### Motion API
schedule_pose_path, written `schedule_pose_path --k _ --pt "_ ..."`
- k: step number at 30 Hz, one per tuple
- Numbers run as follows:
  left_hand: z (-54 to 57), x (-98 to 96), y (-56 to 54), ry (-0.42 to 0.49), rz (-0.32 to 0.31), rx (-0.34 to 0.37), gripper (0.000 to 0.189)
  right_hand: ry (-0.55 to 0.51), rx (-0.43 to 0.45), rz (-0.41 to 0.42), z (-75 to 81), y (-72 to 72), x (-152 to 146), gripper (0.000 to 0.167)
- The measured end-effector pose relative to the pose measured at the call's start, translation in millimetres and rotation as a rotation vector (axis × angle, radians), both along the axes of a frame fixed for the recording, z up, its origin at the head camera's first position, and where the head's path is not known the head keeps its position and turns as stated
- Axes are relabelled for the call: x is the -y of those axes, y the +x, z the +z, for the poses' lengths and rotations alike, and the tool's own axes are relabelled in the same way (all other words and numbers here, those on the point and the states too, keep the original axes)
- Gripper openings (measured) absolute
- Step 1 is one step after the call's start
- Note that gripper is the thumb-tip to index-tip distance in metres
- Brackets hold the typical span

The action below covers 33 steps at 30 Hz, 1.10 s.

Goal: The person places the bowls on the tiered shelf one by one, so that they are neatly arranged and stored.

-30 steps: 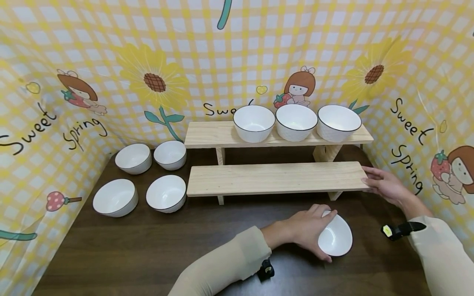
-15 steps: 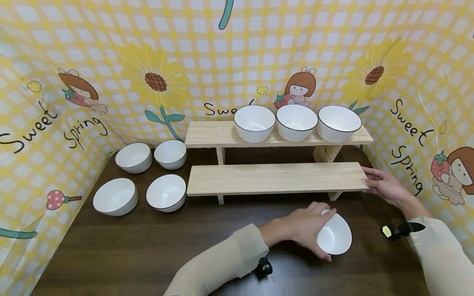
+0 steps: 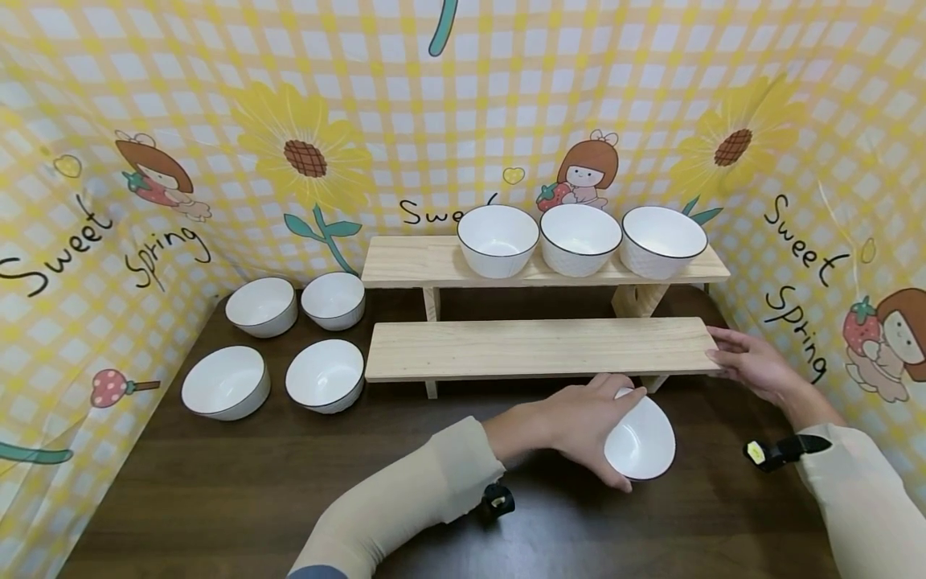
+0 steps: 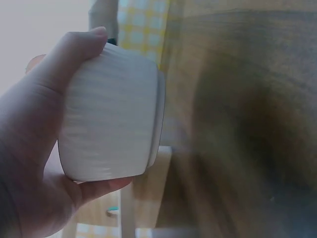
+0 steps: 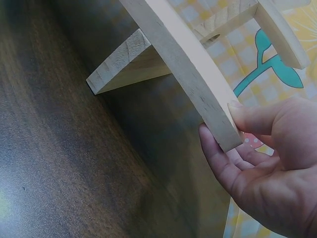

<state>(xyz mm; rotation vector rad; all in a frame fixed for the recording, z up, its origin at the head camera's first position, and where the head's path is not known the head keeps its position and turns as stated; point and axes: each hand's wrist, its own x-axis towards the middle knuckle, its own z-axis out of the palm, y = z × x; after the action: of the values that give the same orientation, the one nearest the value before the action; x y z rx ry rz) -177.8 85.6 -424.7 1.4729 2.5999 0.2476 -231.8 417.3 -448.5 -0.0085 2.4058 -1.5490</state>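
Note:
My left hand [image 3: 587,426] grips a white bowl [image 3: 644,441] with a thin dark rim, thumb on the near side and fingers on the far side. In the left wrist view the bowl's ribbed outer wall [image 4: 111,114] and foot show, held above the dark table. At the right end of the wooden two-tier rack's lower board [image 3: 538,349], my right hand [image 3: 755,366] pinches the board's end; in the right wrist view the thumb lies on top and fingers curl underneath the board [image 5: 193,79]. The held bowl is just in front of that lower board.
Three white bowls, among them a middle one [image 3: 581,240], stand in a row on the upper board [image 3: 408,261]. Several more bowls, one of them front left [image 3: 226,383], stand on the brown table [image 3: 289,490] left of the rack. A yellow checked cloth [image 3: 448,104] surrounds the table.
My left hand has moved the bowl a little left and toward the rack. The right hand stays at the board's end, and the other bowls keep their places.

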Motion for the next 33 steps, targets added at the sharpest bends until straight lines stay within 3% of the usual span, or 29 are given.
schedule_pose_path --k 13,33 --pt "37.5 37.5 -7.7 0.07 0.015 0.097 0.123 -0.022 0.009 0.01 0.5 0.1 -0.4 0.064" --pt "75.9 99.9 -23.0 0.136 0.053 0.121 0.12 -0.01 0.001 -0.001 -2.0 -0.6 -2.3 0.065"
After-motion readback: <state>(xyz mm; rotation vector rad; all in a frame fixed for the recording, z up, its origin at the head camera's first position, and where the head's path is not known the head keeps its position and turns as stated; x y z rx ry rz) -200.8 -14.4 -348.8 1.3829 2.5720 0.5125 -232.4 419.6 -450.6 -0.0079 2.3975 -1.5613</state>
